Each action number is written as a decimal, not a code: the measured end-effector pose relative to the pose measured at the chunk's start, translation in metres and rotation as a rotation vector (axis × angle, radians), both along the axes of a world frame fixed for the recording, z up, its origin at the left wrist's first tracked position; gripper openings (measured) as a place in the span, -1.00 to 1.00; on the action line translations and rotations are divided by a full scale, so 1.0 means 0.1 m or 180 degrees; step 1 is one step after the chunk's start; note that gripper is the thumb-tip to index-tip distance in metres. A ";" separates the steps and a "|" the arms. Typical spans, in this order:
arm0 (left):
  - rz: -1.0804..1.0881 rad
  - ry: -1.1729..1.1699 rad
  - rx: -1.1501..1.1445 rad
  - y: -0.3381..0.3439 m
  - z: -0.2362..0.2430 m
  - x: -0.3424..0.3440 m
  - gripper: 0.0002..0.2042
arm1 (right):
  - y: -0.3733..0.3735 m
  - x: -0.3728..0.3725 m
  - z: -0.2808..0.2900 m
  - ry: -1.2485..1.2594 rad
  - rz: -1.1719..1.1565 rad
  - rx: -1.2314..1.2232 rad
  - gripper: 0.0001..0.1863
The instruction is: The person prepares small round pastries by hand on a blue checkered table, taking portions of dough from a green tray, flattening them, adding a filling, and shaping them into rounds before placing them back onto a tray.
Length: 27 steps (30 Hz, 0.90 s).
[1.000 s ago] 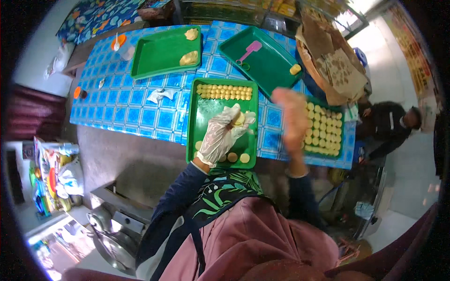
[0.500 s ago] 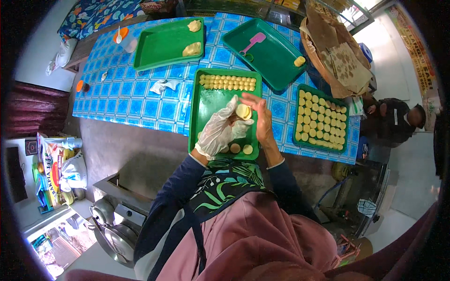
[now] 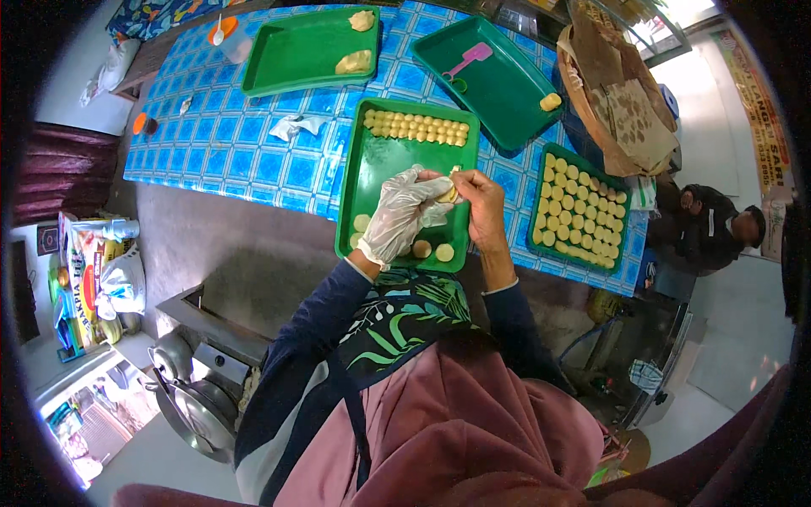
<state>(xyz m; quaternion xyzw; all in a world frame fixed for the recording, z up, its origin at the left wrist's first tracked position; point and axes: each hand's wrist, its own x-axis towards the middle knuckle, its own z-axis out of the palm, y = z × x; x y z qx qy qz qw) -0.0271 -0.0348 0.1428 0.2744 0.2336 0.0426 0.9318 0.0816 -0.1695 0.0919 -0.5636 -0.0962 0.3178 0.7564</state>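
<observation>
My left hand (image 3: 394, 213), in a thin clear glove, is closed around a piece of pale yellow dough (image 3: 449, 194). At its right, my bare right hand (image 3: 483, 203) pinches the dough's upper edge with thumb and fingertips. Both hands are over a green tray (image 3: 369, 173). Rows of small yellow balls (image 3: 418, 128) fill the tray's far end. Flat pale dough rounds (image 3: 444, 252) lie at its near edge, one of them browner, partly hidden by the glove. The underside of the held dough is hidden by my fingers.
At right, another green tray (image 3: 535, 222) holds many flattened rounds. A dark green tray (image 3: 503, 97) carries a pink scraper (image 3: 471, 57) and a dough lump. Farther left, a green tray (image 3: 296, 51) has two dough lumps. A woven basket (image 3: 583, 127) stands at far right; a person (image 3: 718, 224) is beyond.
My right hand has turned from fingers extended beside the dough to pinching its edge. The dough, held flat and round before, is now mostly covered by fingers. The view has shifted slightly.
</observation>
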 end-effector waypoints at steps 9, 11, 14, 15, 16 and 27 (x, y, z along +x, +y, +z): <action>0.0252 0.0091 0.0079 0.01 -0.11 0.04 -0.71 | 0.00 0.05 0.31 -0.0543 0.0230 -0.0771 -0.81; 0.0178 0.0051 0.0272 0.02 -0.12 0.04 -0.70 | 0.03 0.11 0.29 -0.0700 0.0237 -0.0643 -0.85; 0.0144 0.0120 0.0408 -0.01 -0.02 0.07 -0.69 | 0.03 0.06 0.29 -0.1363 -0.0139 -0.0778 -0.89; 0.0158 0.0128 0.0415 -0.01 -0.02 0.07 -0.69 | 0.03 0.04 0.31 -0.1357 -0.0126 -0.0768 -0.89; 0.0237 0.0127 0.0423 -0.02 -0.03 0.06 -0.69 | 0.03 0.00 0.35 -0.2042 -0.0165 -0.0966 -0.90; 0.0088 0.0046 0.0077 0.02 0.00 0.07 -0.65 | -0.06 0.06 0.32 -0.0854 0.0120 -0.0489 -0.83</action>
